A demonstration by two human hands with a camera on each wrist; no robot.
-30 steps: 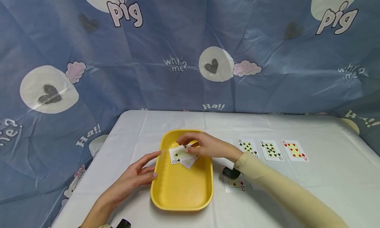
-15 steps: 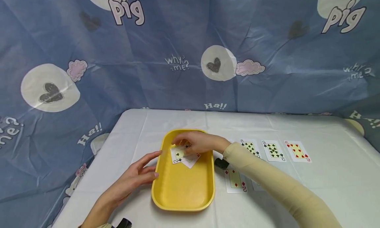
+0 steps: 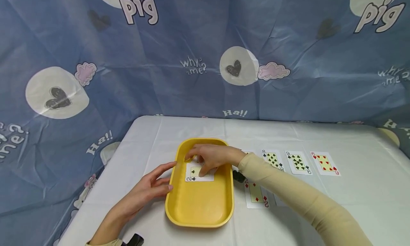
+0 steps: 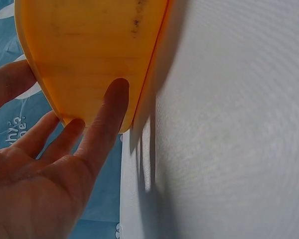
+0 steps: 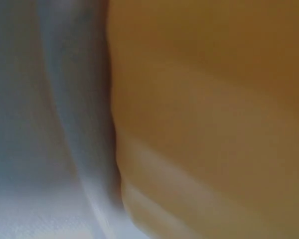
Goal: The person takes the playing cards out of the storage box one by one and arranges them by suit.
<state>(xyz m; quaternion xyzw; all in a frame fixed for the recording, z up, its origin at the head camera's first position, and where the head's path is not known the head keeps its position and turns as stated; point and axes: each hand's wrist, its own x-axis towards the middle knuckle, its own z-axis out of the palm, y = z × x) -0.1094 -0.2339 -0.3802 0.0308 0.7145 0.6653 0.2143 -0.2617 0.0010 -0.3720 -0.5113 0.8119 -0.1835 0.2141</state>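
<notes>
A yellow tray (image 3: 200,207) stands on the white table, with a two of clubs playing card (image 3: 193,178) lying in its far half. My right hand (image 3: 216,155) reaches in over the right rim and grips that card, thumb on its face and fingers bent beyond its far edge. The hand hides the card's upper right part. On the tray's left side, the fingertips of my left hand (image 3: 144,189) rest against the outer wall, fingers fairly straight. The left wrist view shows a fingertip (image 4: 120,87) on the tray wall. The right wrist view is filled by blurred yellow tray wall (image 5: 204,124).
Right of the tray lie an eight of spades (image 3: 272,159), a nine of clubs (image 3: 298,162) and a six of hearts (image 3: 325,164) in a row. Nearer is a two of diamonds (image 3: 256,196), beside another card partly under the right sleeve (image 3: 294,196). A blue printed cloth (image 3: 179,93) hangs behind.
The two of clubs has turned from slanted to straight and shifted slightly nearer, and the card below it no longer shows. The left hand stays at the tray's side.
</notes>
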